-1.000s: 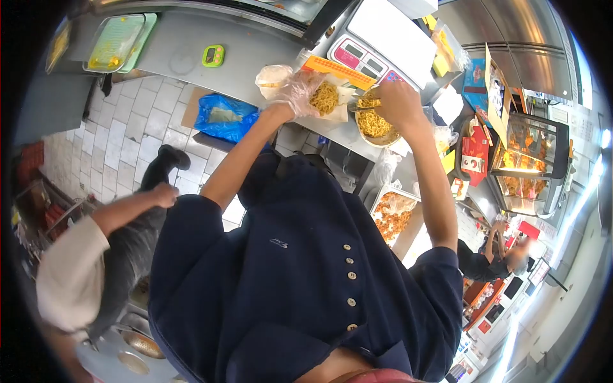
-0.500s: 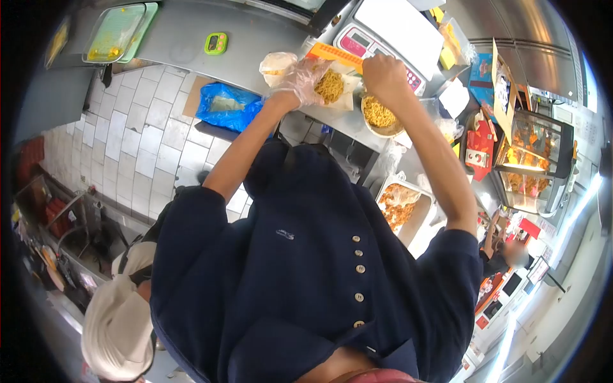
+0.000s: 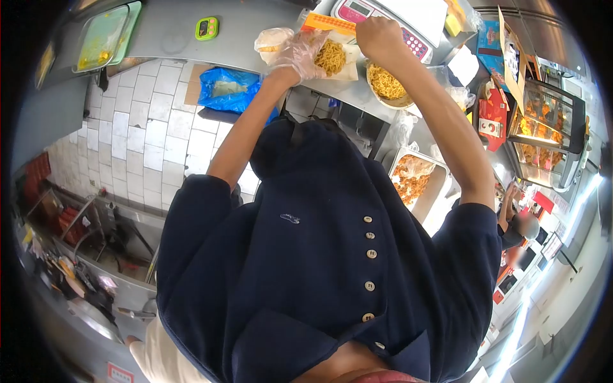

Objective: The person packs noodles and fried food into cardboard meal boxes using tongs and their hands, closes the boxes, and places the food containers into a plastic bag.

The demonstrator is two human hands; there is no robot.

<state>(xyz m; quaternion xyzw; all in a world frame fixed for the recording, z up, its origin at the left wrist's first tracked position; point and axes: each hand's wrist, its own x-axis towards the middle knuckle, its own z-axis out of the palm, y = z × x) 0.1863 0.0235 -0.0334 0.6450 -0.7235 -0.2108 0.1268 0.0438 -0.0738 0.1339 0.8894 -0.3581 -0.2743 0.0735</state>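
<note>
My left hand (image 3: pixel 297 59), in a clear plastic glove, curls round the left side of a paper wrapper (image 3: pixel 349 69) with a clump of noodles (image 3: pixel 331 57) on it. A pale round bun-like item (image 3: pixel 273 41) is just left of that hand. My right hand (image 3: pixel 380 39) is closed in a fist above the counter, by the scale (image 3: pixel 412 45). What its fingers hold, if anything, is hidden. Below the right wrist sits a bowl of yellow noodles (image 3: pixel 386 86), partly covered by my forearm. An orange-patterned strip (image 3: pixel 327 24) lies behind the wrapper.
A green timer (image 3: pixel 207 28) and green trays (image 3: pixel 105 38) lie left along the counter (image 3: pixel 255 19). A blue-lined bin (image 3: pixel 227 89) stands below the edge. Right are a metal food pan (image 3: pixel 426 182) and a heated display (image 3: pixel 543 127). A person in beige (image 3: pixel 166 351) is behind at lower left.
The view has shifted slightly. My left hand sits a little left and higher against the wrapper; my right fist stays raised near the scale. The person in beige has moved lower and right in view.
</note>
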